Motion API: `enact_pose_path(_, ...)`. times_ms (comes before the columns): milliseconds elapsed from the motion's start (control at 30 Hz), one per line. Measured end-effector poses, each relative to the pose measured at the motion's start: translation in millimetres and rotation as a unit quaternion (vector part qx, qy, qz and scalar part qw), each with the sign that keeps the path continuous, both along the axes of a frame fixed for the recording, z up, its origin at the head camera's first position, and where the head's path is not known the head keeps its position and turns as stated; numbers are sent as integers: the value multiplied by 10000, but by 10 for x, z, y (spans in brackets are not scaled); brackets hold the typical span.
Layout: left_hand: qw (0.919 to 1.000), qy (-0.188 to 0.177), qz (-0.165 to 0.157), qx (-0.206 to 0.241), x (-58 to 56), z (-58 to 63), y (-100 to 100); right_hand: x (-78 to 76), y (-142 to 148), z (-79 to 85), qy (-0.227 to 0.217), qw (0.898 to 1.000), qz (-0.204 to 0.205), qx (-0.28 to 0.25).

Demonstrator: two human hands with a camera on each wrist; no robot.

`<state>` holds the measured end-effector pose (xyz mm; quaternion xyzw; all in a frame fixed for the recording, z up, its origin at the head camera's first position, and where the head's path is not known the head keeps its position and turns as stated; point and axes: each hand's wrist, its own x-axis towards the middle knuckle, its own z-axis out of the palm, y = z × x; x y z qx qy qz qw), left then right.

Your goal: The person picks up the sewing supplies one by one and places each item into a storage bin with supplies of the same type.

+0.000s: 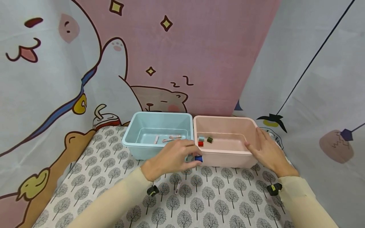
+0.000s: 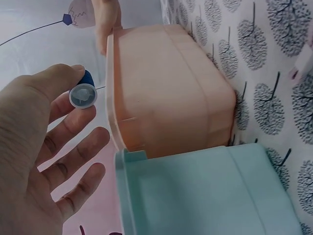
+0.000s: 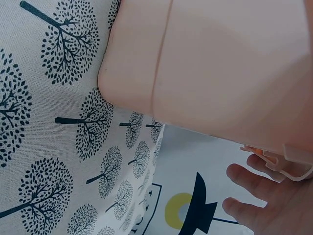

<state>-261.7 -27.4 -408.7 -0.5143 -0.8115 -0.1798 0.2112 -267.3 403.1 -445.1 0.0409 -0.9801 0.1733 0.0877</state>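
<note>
Pinching a blue spool (image 1: 198,158) between thumb and forefinger, the left hand (image 1: 175,155) has its other fingers spread loosely, seen from the left wrist; the spool is apart from the pink bin (image 1: 225,158), near its front left corner. Just beyond the hand, inside that bin, lie a red spool (image 1: 201,143), a pale blue spool (image 1: 201,138) and a green spool (image 1: 210,139). Beyond and to the left of the same hand is the blue bin (image 1: 142,150), with several clips (image 1: 172,138) on its floor. Nearer the person than the left hand, a single pink clip (image 1: 178,187) lies on the tree-print cloth (image 1: 219,190). Well to its right, the right hand (image 1: 271,155) rests on the pink bin's right end, fingers apart and fairly straight. Farthest from both hands hangs a cartoon-print curtain (image 1: 205,57).
</note>
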Motion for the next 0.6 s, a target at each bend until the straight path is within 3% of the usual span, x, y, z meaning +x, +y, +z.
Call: enact_pose_path(600,9993,-340,122,118,-212,275,89,11,-10,4,-11,10000,-32,3)
